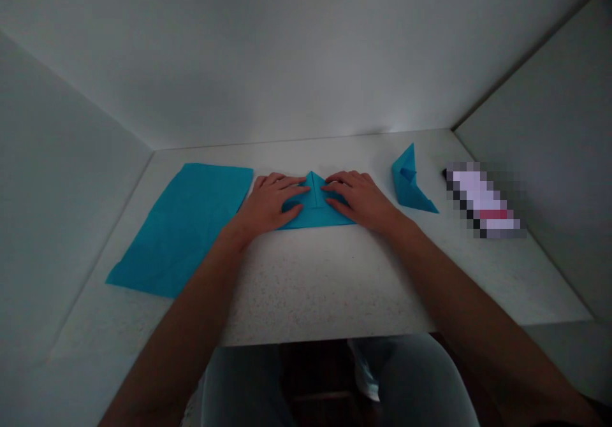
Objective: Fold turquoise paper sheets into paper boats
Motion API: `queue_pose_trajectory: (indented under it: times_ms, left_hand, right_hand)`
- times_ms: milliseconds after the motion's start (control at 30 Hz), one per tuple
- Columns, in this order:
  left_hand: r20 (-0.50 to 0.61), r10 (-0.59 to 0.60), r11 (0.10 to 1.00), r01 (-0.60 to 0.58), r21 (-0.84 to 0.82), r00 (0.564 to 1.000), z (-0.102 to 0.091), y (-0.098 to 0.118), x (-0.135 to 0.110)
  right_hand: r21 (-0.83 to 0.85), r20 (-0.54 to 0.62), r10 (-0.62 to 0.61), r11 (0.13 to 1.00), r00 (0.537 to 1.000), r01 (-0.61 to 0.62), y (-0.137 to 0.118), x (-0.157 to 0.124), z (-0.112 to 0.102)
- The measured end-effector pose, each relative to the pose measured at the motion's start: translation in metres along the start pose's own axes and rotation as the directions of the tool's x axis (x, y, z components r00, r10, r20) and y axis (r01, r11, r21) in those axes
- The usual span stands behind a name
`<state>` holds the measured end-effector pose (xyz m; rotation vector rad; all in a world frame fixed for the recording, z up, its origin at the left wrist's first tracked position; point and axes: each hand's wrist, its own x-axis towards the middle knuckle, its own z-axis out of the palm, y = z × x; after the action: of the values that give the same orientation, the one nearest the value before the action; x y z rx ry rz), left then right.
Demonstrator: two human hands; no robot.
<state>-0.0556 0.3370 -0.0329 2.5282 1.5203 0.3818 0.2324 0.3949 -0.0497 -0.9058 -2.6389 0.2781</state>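
Paper sheet (pixel 186 229) lies flat and loose close to the desk's (pixel 329 287) left edge, and the left forearm (pixel 210 280) crosses its right side; a sideways sweep of that arm could crease it or drag it along. In the middle, nearer the back edge than the front, is the folded paper (pixel 315 215), its point towards the back edge. If one hand presses or pulls harder than the other, its upright centre seam could gape or go crooked, and the flaps might spring up once the pressure eases. Towards the back right corner, the small paper shape (pixel 408 188) stands well apart from the phone (pixel 482 201), which is blurred out near the right edge; a careless swing of the right arm could knock that shape over.

As for the fingers, the left hand (pixel 270 202) has its fingers spread and its thumb apart, resting on the left flap without pinching. The right hand (pixel 364 199) mirrors it on the right flap, fingers loosely stretched and thumb clear, pressing rather than gripping.
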Motion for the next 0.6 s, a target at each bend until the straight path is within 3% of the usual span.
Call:
queue_pose_trajectory:
  times_ms: [167,400,600]
  left_hand:
    - [0.058,-0.004,1.000,0.003,0.022,0.998,0.0041,0.0031,-0.0031]
    - [0.016,0.006,1.000,-0.006,0.011,1.000,0.0005,0.0000,-0.0021]
    - [0.003,0.074,0.993,-0.074,-0.089,0.997,-0.0040,0.0003,0.0033]
  right_hand:
    - [0.017,0.019,-0.010,1.000,1.000,0.010,-0.0017,0.0012,0.0016]
    - [-0.050,0.001,-0.007,0.999,1.000,0.007,-0.0027,0.0015,0.0007]
    - [0.091,0.037,-0.050,0.995,0.998,0.047,-0.0001,0.0036,-0.0059]
